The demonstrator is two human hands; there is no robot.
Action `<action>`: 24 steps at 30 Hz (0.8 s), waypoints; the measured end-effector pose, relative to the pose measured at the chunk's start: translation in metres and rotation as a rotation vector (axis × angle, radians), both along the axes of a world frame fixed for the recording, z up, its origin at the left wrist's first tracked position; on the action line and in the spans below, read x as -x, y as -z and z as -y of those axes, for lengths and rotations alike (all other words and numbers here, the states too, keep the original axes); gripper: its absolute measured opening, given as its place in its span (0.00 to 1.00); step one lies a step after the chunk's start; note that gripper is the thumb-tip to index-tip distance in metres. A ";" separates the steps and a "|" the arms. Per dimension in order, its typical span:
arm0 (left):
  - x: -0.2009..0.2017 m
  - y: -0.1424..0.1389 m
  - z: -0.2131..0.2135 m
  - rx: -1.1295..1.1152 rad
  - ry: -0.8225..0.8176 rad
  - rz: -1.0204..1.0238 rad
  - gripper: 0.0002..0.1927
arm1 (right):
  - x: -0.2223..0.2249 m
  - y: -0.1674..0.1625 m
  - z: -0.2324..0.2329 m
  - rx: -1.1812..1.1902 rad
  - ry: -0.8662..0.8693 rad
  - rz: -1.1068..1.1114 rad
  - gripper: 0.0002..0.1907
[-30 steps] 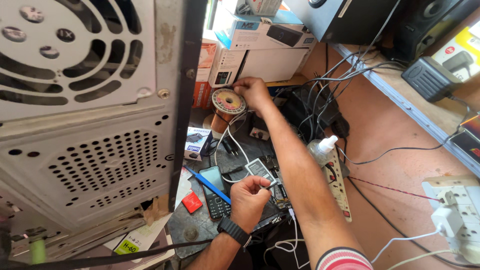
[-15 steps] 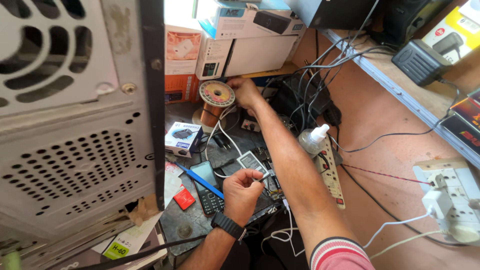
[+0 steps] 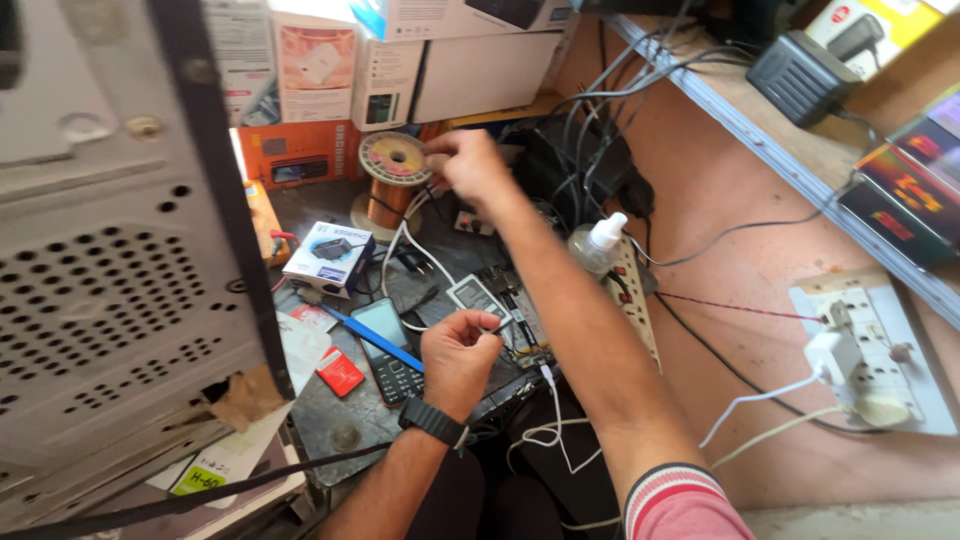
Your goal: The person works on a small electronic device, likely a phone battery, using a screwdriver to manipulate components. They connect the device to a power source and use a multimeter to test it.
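**Fine wire drawn from the spool**

While the computer case [image 3: 110, 270] looms at the left, the left hand [image 3: 458, 355] sits fisted over the surface [image 3: 340, 425] beside the keypad phone [image 3: 392, 350], seemingly pinching a fine wire too thin to see; the right hand [image 3: 465, 165] reaches far forward, arm extended, fingertips closed at the copper wire spool [image 3: 392, 170]; keeping the strand taut and unkinked would serve best.

White-blue small box [image 3: 330, 255] mid-bench; orange box [image 3: 300, 165], white cartons [image 3: 450, 80] behind; yellow label [image 3: 200, 478] lower left.
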State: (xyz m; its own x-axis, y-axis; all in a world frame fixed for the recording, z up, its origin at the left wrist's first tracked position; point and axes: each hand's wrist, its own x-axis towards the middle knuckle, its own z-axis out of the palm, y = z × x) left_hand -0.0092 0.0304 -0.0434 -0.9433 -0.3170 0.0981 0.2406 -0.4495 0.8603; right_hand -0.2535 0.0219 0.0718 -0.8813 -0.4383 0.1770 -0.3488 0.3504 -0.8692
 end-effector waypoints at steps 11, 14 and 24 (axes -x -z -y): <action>-0.004 -0.002 -0.009 -0.001 0.007 0.003 0.06 | -0.098 -0.053 -0.070 0.169 0.023 -0.048 0.12; -0.007 -0.001 -0.010 0.017 0.005 -0.015 0.07 | -0.157 -0.055 -0.111 0.323 0.074 -0.096 0.10; -0.016 -0.006 -0.020 0.013 -0.004 -0.009 0.08 | -0.338 0.025 -0.158 0.242 0.068 -0.884 0.05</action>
